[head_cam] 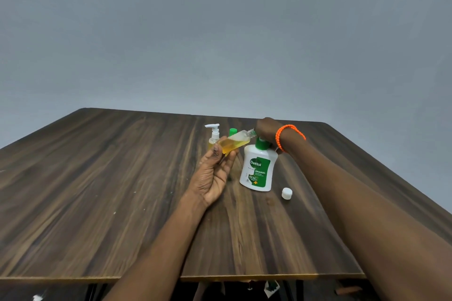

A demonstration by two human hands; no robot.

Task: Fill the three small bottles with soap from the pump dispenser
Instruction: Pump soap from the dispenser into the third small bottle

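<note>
On a wooden table (pixel 97 178) we list the following. Soap dispenser (pixel 258 168): white with a green label, upright near the middle. Our right hand (pixel 266 129), orange bracelet (pixel 289 135) at the wrist, rests over its green pump head; we cannot tell how the fingers lie beneath. Small clear bottle (pixel 236 140): part full of yellow soap, tilted, its open neck up at the pump, pinched at the base by our left hand (pixel 215 173), thumb and fingers curled on it. Small pump bottle (pixel 214 138): upright behind. Green-capped bottle (pixel 232 131): behind, mostly hidden. White cap (pixel 286 193): loose, right of the dispenser.
</note>
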